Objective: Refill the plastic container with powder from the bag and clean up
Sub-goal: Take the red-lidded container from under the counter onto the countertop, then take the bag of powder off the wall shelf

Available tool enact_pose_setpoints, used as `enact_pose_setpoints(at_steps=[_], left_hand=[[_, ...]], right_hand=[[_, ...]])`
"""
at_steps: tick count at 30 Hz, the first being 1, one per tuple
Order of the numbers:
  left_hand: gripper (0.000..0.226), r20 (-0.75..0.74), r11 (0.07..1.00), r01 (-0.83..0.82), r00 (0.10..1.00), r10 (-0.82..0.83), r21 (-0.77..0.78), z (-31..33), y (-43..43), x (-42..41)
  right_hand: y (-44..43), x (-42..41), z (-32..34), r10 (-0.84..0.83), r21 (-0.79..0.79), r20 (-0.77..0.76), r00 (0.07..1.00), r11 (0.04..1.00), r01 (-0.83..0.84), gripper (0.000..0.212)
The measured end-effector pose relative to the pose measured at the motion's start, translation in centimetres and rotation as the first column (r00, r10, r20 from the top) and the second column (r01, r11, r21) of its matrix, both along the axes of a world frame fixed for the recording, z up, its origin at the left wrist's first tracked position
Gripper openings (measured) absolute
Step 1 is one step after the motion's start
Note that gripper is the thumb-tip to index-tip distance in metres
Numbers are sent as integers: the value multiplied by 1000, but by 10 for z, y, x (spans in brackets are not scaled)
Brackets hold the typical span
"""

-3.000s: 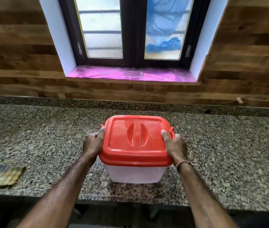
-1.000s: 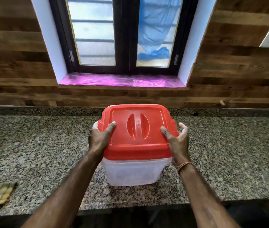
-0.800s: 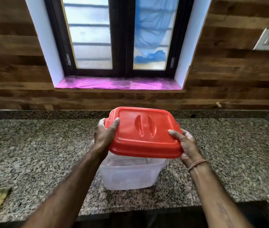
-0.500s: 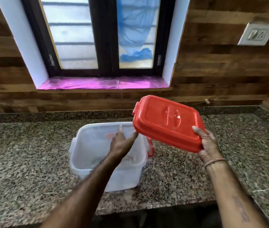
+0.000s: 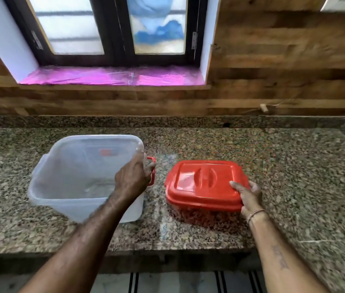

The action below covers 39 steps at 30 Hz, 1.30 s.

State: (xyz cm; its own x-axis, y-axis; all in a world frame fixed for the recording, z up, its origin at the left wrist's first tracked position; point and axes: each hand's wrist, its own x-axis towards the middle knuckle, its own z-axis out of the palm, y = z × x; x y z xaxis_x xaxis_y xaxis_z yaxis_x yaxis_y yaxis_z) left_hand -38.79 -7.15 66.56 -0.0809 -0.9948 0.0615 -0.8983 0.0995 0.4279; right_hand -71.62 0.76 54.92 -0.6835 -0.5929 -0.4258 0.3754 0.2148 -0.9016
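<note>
Lid (image 5: 204, 182) off, low on the counter (image 5: 294, 166) just right of the open container (image 5: 66, 166), right hand (image 5: 249, 197) pinching its corner, left hand (image 5: 132, 178) curled over the container's rim, with no bag in sight, so pouring and clean-up are all to come.

At your left hand (image 5: 132, 178): frosted plastic container (image 5: 72, 166). At your right hand (image 5: 248, 197): glossy plastic lid (image 5: 201, 182). Beneath both: polished granite countertop (image 5: 294, 166).
</note>
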Motion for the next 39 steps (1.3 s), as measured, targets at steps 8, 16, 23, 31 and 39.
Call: enact_pose_setpoints(at_steps=[8,16,23,31,39], left_hand=[[67,39,999,-36,999,37,-25,0,1,-6],[72,29,997,-50,998,51,-53,-3,2,-6],[79,17,993,-36,999,39,-114,11,-4,6],[71,27,950,-127,990,140,-286,69,-44,100],[66,-10,886,-252,963,270,-388,122,-49,251]], right_hand=[[-18,37,-33,273,277,-241,931,939,-204,59],[-16,45,-30,483,583,-462,744,797,-156,65],[-47,72,38,495,398,-627,602,868,-298,54],[-132,169,162,408,124,-807,427,824,-553,43],[-184,346,249,351,120,-920,174,675,-728,48]])
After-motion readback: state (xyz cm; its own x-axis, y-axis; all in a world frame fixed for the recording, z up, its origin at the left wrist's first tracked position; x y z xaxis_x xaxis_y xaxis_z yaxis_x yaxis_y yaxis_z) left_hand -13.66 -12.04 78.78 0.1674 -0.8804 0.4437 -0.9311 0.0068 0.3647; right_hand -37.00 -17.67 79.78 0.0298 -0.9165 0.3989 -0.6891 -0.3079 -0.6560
